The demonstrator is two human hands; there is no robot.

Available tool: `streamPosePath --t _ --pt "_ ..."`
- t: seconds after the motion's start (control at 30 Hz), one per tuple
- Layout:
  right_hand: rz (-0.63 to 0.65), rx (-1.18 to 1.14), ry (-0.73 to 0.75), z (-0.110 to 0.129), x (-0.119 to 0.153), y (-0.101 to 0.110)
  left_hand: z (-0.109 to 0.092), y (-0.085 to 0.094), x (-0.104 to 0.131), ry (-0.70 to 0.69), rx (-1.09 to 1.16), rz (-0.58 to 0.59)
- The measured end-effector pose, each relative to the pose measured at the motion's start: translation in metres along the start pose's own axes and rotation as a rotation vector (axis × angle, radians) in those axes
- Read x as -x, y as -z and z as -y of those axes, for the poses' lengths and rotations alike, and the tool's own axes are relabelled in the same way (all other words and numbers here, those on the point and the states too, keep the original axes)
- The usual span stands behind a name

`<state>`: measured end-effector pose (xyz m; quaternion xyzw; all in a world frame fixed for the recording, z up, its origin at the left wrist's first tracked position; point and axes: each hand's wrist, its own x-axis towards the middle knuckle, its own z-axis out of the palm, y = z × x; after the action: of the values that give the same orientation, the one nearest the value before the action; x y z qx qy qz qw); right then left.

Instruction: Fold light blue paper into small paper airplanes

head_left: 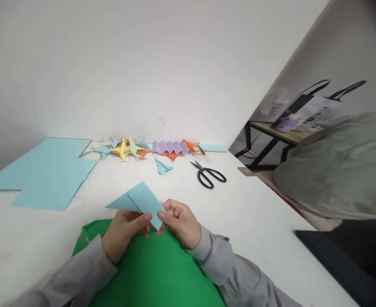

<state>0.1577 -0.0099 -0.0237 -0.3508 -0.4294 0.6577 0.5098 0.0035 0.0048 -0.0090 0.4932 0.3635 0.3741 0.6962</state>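
Note:
A folded light-blue paper (146,199) with a pointed tip to the left is held between both hands, in front of a green cloth (156,273). My left hand (127,230) pinches its lower edge, thumb on the front face and fingers behind. My right hand (182,221) grips the lower right corner between thumb and fingers. Beyond the hands, a small blue folded paper piece (163,166) lies on the white table (245,238). Black-handled scissors (207,174) lie to its right with the blades partly apart.
Large light-blue sheets (53,170) lie at the left. Along the wall are a pile of coloured folded papers (125,149), a pleated purple paper (170,147) and orange folded pieces (192,146). At the right, a person in a light green top (338,166) sits near bags (316,111) on another table.

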Motion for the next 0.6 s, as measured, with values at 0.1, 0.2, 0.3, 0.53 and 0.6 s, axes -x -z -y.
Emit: streamPosePath --t 0.1,0.2,0.3,0.53,0.6 --pt "0.022 0.132 -0.001 -0.001 0.003 -0.003 0.0 -0.002 -0.002 0.013 0.144 -0.06" --pt "-0.131 0.378 0.106 0.004 -0.004 0.008 -0.001 0.0 -0.003 0.02 0.274 -0.101" --pt "-0.558 0.857 0.249 0.014 -0.017 0.039 -0.002 0.002 -0.003 0.054 0.311 -0.132" --pt "-0.932 1.409 0.013 0.03 -0.03 0.09 -0.002 0.001 -0.002 0.059 0.269 -0.13" --pt "-0.906 1.599 -0.084 0.03 -0.027 0.085 0.0 0.001 -0.003 0.06 0.259 -0.13"
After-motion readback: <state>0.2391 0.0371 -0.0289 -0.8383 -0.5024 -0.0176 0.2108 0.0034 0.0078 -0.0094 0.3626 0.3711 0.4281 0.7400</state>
